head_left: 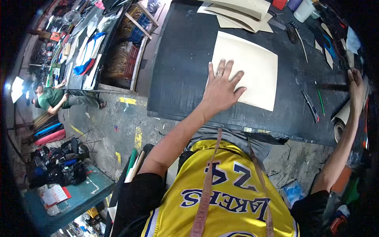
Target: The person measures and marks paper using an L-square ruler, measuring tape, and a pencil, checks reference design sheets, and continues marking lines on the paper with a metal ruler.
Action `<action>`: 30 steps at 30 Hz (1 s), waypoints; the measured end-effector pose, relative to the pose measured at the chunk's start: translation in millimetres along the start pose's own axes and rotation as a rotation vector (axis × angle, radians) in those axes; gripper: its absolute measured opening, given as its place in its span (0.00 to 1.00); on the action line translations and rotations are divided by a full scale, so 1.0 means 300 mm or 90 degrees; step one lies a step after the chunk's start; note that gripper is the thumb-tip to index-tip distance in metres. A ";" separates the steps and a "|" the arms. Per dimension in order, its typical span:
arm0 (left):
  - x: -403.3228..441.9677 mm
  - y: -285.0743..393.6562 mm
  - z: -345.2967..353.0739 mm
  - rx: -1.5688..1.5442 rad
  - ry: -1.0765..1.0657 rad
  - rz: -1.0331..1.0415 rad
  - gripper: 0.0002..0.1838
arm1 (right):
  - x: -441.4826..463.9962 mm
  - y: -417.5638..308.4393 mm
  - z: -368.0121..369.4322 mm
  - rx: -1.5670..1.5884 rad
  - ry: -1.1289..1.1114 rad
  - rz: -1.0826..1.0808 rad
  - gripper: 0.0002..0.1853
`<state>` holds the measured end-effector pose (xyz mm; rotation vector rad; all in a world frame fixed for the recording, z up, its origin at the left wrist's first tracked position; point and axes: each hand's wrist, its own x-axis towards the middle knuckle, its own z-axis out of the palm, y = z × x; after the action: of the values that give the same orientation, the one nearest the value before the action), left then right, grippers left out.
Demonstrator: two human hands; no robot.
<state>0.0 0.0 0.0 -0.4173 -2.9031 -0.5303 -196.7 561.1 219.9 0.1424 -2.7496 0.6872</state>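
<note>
My left hand lies flat with spread fingers on a cream rectangular sheet, which looks like card or thin board. A ring shows on one finger. Out at the far right of the dark worktable, my right hand is beside a rolled sheet and scattered pieces. A dark blurred bar reaches toward that hand; whether it is held I cannot tell. Between the hands lie a utility knife and a thin green stick.
Stacked cream sheets sit at the table's far side, with a white container to their right. A tape measure hangs over my yellow jersey. Another person stands at a cluttered bench on the left; a green table is lower left.
</note>
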 end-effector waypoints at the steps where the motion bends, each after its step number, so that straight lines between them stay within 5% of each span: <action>1: 0.025 -0.012 0.001 0.002 0.015 0.002 0.35 | -0.055 -0.023 0.037 0.033 0.011 0.031 0.15; 7: -0.106 -0.093 -0.084 0.076 -0.025 0.040 0.36 | -0.698 -0.467 0.431 0.580 -0.033 0.319 0.15; 14: -0.005 -0.208 -0.234 -0.327 -0.149 -0.078 0.44 | -0.818 -0.775 0.750 0.687 -0.032 0.419 0.23; 18: 0.027 -0.186 -0.261 -0.313 -0.123 -0.077 0.42 | -0.803 -0.820 0.853 0.695 -0.021 0.415 0.22; 21: -0.024 -0.137 -0.262 -0.182 -0.054 -0.023 0.40 | -0.803 -0.830 0.900 0.180 0.074 0.107 0.22; 26: -0.128 -0.052 -0.240 0.024 -0.048 0.059 0.33 | -0.887 -0.772 0.887 0.197 -0.057 0.090 0.22; 28: -0.183 -0.077 -0.188 0.038 -0.050 0.060 0.32 | -0.949 -0.780 0.905 -0.048 -0.099 0.003 0.24; 30: -0.183 -0.094 -0.142 0.066 -0.053 0.084 0.29 | -0.996 -0.744 0.974 -0.064 -0.053 -0.042 0.25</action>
<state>48.1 -54.2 19.1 -0.6242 -2.9392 -0.3499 46.6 233.0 -20.3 0.2434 -2.8377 0.5358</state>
